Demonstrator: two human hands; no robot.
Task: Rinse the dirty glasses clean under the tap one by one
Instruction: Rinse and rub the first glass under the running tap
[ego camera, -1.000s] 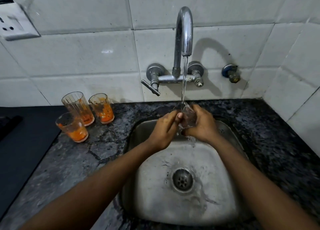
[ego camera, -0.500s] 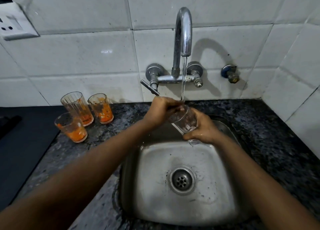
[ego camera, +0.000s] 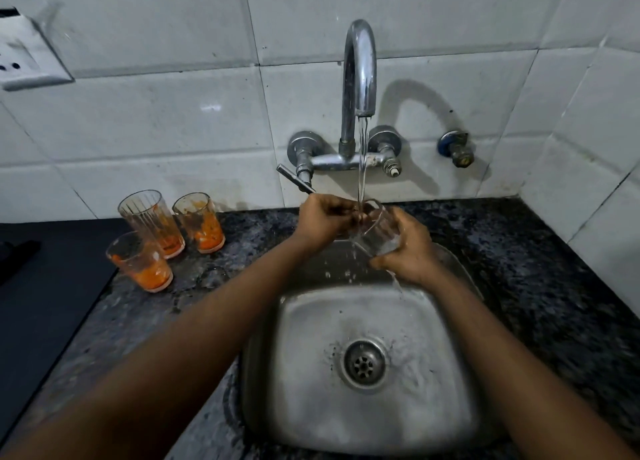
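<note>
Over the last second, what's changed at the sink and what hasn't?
The left hand rose from the side of the clear drinking glass to its rim, fingers curled at the mouth. The right hand keeps gripping the glass, now tilted under the stream. The chrome tap still runs; the three orange-stained glasses stay put.

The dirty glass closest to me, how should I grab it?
Wrap a hand round the middle of the nearest dirty glass, coming from the right, sink side. It stands upright, its wall tapers downward, and two other dirty glasses crowd behind it.
</note>
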